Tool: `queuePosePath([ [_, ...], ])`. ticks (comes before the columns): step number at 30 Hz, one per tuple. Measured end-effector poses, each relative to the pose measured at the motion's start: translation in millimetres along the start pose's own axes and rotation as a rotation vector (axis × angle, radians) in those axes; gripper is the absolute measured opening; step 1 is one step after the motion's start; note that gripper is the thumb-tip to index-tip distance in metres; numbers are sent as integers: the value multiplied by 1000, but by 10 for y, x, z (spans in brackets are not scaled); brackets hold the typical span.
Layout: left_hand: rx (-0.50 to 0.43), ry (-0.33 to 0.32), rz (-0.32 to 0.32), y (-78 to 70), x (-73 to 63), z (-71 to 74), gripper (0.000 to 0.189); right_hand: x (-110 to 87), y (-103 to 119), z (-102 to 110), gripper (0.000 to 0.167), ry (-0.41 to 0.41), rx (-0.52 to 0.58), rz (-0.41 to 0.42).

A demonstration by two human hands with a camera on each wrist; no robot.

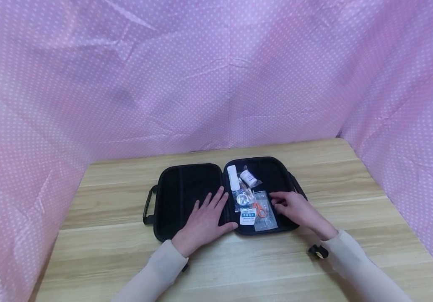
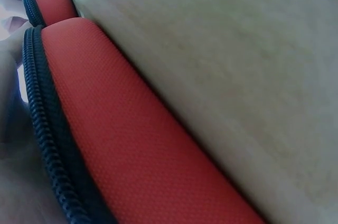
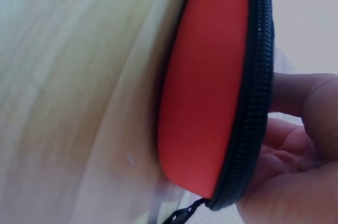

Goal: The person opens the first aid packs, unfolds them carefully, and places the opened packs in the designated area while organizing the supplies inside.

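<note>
While head view shows left hand (image 1: 206,223) straight-fingered, grasping nothing, across black-lined red fabric case (image 1: 169,199), right hand (image 1: 295,207) half-curls by flat clear plastic pouch (image 1: 267,222) in right half; I can't tell pinch. Snag could drag orange-handled scissors (image 1: 262,213). Left wrist: leaning could tilt case. Right wrist: black toothed zip (image 3: 259,84) hides fingertips, risking misgrip.

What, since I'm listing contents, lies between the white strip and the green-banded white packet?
In the head view, a shiny clear packet lies between the white strip and green-banded packet in the case.
</note>
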State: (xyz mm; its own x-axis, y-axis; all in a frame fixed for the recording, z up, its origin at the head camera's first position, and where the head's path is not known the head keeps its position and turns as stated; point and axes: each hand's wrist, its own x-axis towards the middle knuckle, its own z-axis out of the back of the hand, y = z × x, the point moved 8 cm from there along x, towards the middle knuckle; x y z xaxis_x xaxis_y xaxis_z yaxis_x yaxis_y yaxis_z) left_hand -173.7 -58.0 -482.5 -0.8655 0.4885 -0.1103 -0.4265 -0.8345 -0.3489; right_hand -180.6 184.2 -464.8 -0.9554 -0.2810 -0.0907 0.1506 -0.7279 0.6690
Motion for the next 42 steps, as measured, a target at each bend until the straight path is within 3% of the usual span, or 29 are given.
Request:
queuePosePath([
  [4, -2, 3, -1, -10, -2, -3, 94, -34, -22, 64, 37, -39, 46, 15],
  [7, -3, 10, 1, -7, -4, -9, 94, -68, -30, 156, 34, -112, 35, 48],
  [13, 0, 14, 2, -13, 0, 35, 91, -171, -65, 387, 27, -348, -113, 115],
  [16, 11, -4, -12, -38, 13, 98, 88, -205, -64, 442, 28, -408, -180, 171],
  [20, 18, -28, -27, -76, 45, 191, 83, -205, -100, 421, 41, -339, -251, 201],
  [24, 29, -37, -52, -116, 83, 272, 79, -197, -200, 370, 53, -219, -272, 152],
  [29, 41, -40, -147, -202, 142, 349, 73, -211, -263, 334, 55, -130, -254, 145],
  [36, 39, -68, -320, -422, 292, 545, 64, -236, -248, 346, 51, -105, -260, 200],
  [42, -6, -27, -426, -571, 534, 673, 60, -247, -248, 350, 51, -107, -259, 214],
])
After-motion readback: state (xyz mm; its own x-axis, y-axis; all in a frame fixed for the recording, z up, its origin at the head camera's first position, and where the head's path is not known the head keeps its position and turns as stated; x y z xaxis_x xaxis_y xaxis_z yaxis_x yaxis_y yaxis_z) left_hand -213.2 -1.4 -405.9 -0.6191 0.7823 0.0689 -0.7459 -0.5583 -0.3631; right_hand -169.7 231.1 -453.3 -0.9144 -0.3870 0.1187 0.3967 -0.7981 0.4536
